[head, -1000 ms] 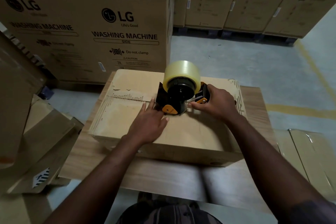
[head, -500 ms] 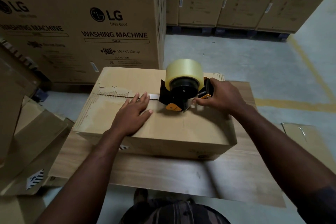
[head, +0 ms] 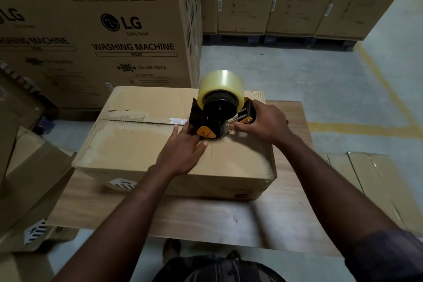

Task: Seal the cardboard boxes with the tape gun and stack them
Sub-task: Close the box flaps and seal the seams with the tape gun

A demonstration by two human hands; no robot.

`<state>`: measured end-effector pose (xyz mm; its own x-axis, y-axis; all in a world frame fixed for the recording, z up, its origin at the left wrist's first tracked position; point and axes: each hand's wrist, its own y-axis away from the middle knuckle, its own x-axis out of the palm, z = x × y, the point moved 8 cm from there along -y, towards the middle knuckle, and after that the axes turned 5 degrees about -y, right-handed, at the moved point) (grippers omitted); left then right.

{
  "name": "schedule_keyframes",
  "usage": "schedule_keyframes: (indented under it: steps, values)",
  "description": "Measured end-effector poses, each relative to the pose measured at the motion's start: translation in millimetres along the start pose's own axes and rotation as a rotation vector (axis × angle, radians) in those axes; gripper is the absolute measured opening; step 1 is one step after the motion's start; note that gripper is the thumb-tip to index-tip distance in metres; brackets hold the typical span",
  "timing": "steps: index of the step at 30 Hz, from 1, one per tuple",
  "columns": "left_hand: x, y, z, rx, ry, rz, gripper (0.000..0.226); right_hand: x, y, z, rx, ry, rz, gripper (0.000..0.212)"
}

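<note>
On the wooden bench [head: 206, 215] a closed cardboard box [head: 128, 149] lay flat, its flap seam [head: 137, 120] running left to right across the top. The tape gun [head: 215, 121] stood on that seam, over the right half of the box. It was black-bodied, with an orange tab at the front and a fat roll of clear tape [head: 220, 86] on its hub. The right hand [head: 263, 125] was wrapped round the gun's handle, thumb pointing toward the front. The left hand [head: 180, 151] lay flat on the near flap with straight fingers, holding nothing, its fingertips at the gun's front plate. A pale strip showed on the seam just left of the gun, and farther left the seam was ragged and bare.

Just behind the box rose a tall carton [head: 103, 30] printed LG WASHING MACHINE, walling off the far left side. Whether it touched the bench could not be told. More tall cartons [head: 286, 0] stood in a row farther back on dark pallets [head: 297, 40], well apart across a grey floor [head: 309, 84] marked with a yellow line [head: 366, 128]. Loose cardboard [head: 32, 178] crowded the bench's left side, and flattened cardboard sheets [head: 375, 181] lay on the floor to its right.
</note>
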<state>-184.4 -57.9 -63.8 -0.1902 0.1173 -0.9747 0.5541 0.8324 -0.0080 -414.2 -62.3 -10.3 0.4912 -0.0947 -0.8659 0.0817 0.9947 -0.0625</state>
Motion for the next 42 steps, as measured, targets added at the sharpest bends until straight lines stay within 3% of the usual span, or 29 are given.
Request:
schedule_keyframes:
  steps: [5, 8, 14, 20, 25, 31, 36, 42]
  values:
    - [0, 4, 7, -0.031, -0.001, 0.007, 0.048, 2, 0, -12, 0.026, -0.048, 0.021, 0.073]
    - [5, 3, 9, -0.077, -0.003, 0.059, 0.062, -10, 7, -35, 0.047, -0.105, 0.018, 0.075]
    - [1, 4, 8, -0.127, 0.047, 0.041, 0.061, -34, 17, -60, 0.003, -0.209, 0.045, 0.046]
    - [-2, -4, -8, -0.227, 0.064, -0.060, 0.056, -24, 25, -76, 0.027, -0.289, 0.038, 0.063]
    - [20, -27, -68, -0.049, 0.136, 0.050, 0.053, -26, 22, -74, 0.036, -0.275, 0.062, 0.057]
    - [15, -25, -65, 0.006, 0.128, -0.006, 0.046, -25, 23, -81, 0.049, -0.349, 0.065, 0.059]
    - [21, -28, -63, 0.020, 0.091, 0.024, 0.062, -48, 31, -97, 0.045, -0.309, 0.044, 0.046]
    - [17, -27, -64, 0.000, 0.125, -0.009, 0.060, -72, 39, -125, 0.082, -0.254, 0.038, 0.045]
